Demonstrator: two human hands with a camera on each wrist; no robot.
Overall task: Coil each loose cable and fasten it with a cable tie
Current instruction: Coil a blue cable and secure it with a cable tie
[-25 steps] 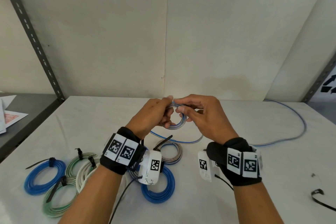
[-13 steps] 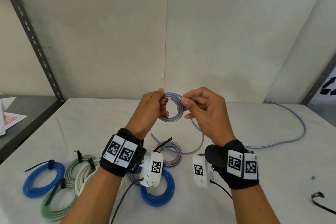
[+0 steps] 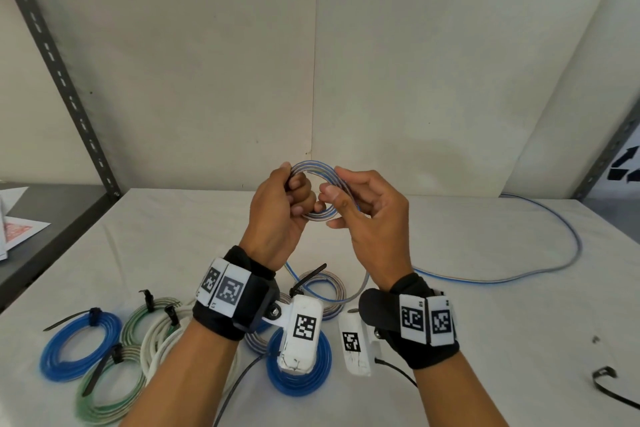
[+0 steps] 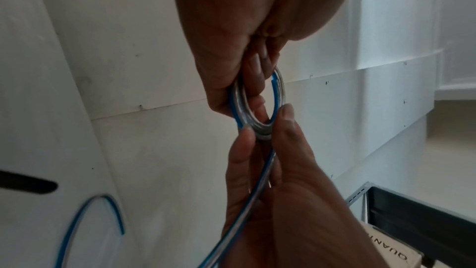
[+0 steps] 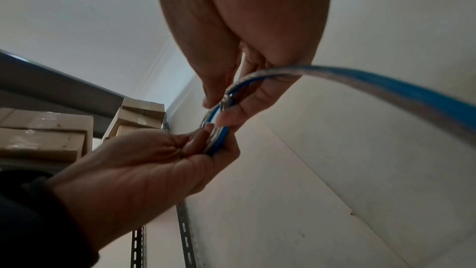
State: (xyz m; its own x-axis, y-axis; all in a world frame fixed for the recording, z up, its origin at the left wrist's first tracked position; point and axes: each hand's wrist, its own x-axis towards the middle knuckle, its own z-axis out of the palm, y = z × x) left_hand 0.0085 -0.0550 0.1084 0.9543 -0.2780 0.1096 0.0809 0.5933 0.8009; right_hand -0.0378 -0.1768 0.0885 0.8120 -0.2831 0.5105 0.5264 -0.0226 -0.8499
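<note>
A small coil [image 3: 313, 215] of blue-and-clear striped cable is held up above the white table [image 3: 485, 340]. My left hand [image 3: 292, 180] grips the coil's left side with curled fingers and thumb. My right hand [image 3: 337, 184] pinches its right side between thumb and forefinger. The cable's loose tail [image 3: 519, 279] drops under my right hand, then runs over the table to the back right. In the left wrist view the coil [image 4: 279, 93] shows nearly edge-on between both hands. In the right wrist view the tail [image 5: 386, 85] sweeps off to the right from the coil [image 5: 219, 142].
Several tied coils lie at the front left: a blue one [image 3: 81, 345], a green one [image 3: 104, 388], a white one [image 3: 162, 333], another blue one [image 3: 299, 378] and a striped one [image 3: 322, 291]. A loose black cable tie [image 3: 609, 381] lies at the right edge. A wall stands close behind.
Both hands have risen with the coil, which now stands more upright and looks fuller. The slack of the tail on the table near my hands has been drawn in.
</note>
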